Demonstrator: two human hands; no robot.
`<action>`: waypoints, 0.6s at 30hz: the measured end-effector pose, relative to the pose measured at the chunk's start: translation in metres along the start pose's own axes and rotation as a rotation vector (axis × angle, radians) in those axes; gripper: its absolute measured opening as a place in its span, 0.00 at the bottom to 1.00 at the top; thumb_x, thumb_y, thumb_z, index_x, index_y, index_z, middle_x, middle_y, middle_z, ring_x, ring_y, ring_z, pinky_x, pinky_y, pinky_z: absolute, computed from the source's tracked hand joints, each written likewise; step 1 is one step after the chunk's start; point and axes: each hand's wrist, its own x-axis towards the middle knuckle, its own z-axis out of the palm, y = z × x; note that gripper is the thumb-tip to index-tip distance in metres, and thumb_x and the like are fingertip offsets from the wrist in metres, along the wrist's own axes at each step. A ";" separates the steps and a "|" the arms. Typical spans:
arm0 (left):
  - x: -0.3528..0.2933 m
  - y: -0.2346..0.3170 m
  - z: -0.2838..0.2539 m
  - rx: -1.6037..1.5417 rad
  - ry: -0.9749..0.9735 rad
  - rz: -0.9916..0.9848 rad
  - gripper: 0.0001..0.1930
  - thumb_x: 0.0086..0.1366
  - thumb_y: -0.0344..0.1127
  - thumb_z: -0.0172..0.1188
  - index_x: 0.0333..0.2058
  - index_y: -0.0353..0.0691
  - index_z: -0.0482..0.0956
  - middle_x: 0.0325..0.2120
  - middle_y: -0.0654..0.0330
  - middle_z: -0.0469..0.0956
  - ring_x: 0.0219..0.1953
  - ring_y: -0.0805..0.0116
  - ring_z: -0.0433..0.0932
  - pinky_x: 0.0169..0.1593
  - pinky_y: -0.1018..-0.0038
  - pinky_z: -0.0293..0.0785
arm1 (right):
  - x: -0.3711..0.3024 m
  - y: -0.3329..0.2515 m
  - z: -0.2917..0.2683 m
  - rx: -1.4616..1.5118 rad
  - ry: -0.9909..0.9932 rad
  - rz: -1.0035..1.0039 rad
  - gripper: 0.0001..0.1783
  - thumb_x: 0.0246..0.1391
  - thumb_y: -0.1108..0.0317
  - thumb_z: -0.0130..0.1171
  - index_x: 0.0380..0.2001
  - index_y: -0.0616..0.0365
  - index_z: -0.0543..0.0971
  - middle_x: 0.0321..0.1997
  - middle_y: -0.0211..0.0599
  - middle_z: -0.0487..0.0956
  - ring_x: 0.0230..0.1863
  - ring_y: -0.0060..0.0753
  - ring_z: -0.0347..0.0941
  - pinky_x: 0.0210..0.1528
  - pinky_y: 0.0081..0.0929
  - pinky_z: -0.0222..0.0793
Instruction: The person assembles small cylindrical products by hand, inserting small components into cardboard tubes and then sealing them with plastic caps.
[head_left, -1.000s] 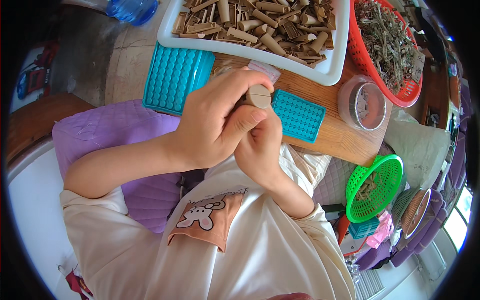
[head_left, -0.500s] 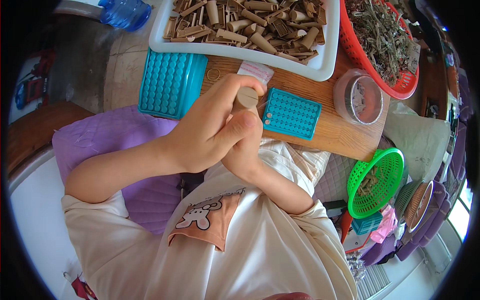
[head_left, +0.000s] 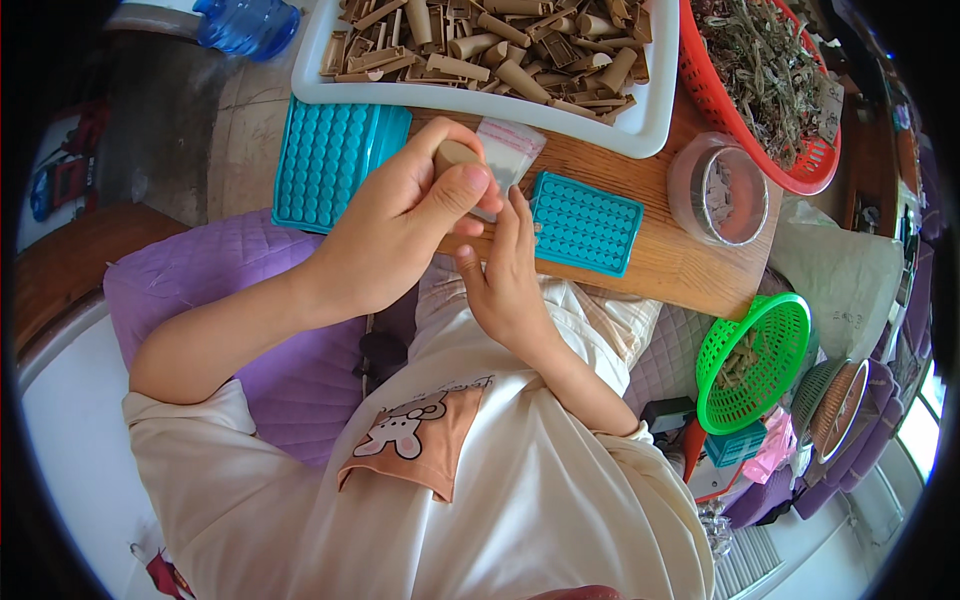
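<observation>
My left hand point(head_left: 400, 205) is closed around a tan cylindrical tube point(head_left: 455, 155), whose round end shows between thumb and forefinger. Close to its right, my right hand point(head_left: 512, 285) holds nothing, fingers stretched out and thumb apart. Both hands are above the near edge of the wooden table point(head_left: 690, 265). Just right of my right fingers lies a flat teal tray point(head_left: 590, 225) with rows of round cells. Behind my left hand stands a taller stack of teal trays point(head_left: 325, 165). A small clear plastic bag point(head_left: 510, 150) lies partly hidden behind my fingers.
A white bin point(head_left: 480, 97) full of tan half-tube pieces stands at the back. To the right are a red basket point(head_left: 700, 75) of dry plant-like scraps, a clear round tub point(head_left: 685, 195) and a green basket point(head_left: 710, 375). A blue water bottle point(head_left: 250, 25) is at far left.
My hands, clasped together around the tube before, have come apart. The left has moved slightly left and up with the tube; the right has let go and opened its fingers.
</observation>
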 end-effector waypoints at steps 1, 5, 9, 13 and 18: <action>0.000 0.000 0.001 0.000 -0.003 -0.001 0.13 0.63 0.44 0.41 0.37 0.40 0.61 0.34 0.61 0.66 0.38 0.74 0.70 0.42 0.76 0.70 | 0.000 0.005 0.005 -0.001 0.002 0.002 0.29 0.48 0.70 0.50 0.53 0.58 0.54 0.55 0.64 0.49 0.56 0.65 0.46 0.55 0.49 0.47; 0.000 -0.003 0.002 -0.031 -0.084 -0.043 0.12 0.64 0.44 0.41 0.38 0.41 0.61 0.35 0.61 0.66 0.35 0.76 0.70 0.38 0.79 0.70 | 0.016 0.020 0.020 -0.260 -0.089 -0.021 0.31 0.43 0.71 0.53 0.52 0.59 0.55 0.56 0.67 0.44 0.56 0.69 0.44 0.53 0.54 0.45; -0.002 -0.008 0.003 -0.054 -0.102 -0.063 0.12 0.64 0.43 0.40 0.38 0.42 0.61 0.36 0.61 0.66 0.34 0.76 0.70 0.36 0.81 0.69 | 0.032 0.020 0.021 -0.251 -0.122 -0.096 0.19 0.43 0.69 0.49 0.42 0.60 0.67 0.52 0.46 0.61 0.56 0.60 0.49 0.56 0.56 0.42; -0.003 -0.010 0.003 -0.062 -0.115 -0.105 0.12 0.64 0.43 0.40 0.38 0.42 0.61 0.36 0.61 0.66 0.35 0.77 0.70 0.37 0.82 0.69 | 0.039 0.012 0.013 -0.290 -0.094 -0.166 0.19 0.41 0.68 0.50 0.40 0.59 0.68 0.50 0.48 0.63 0.55 0.56 0.53 0.53 0.56 0.47; -0.002 -0.002 0.007 -0.096 -0.076 -0.179 0.14 0.64 0.45 0.38 0.39 0.42 0.61 0.32 0.62 0.67 0.24 0.81 0.67 0.25 0.86 0.64 | 0.035 0.002 -0.008 0.113 -0.009 -0.044 0.15 0.39 0.74 0.53 0.36 0.56 0.71 0.44 0.41 0.70 0.46 0.42 0.67 0.51 0.51 0.50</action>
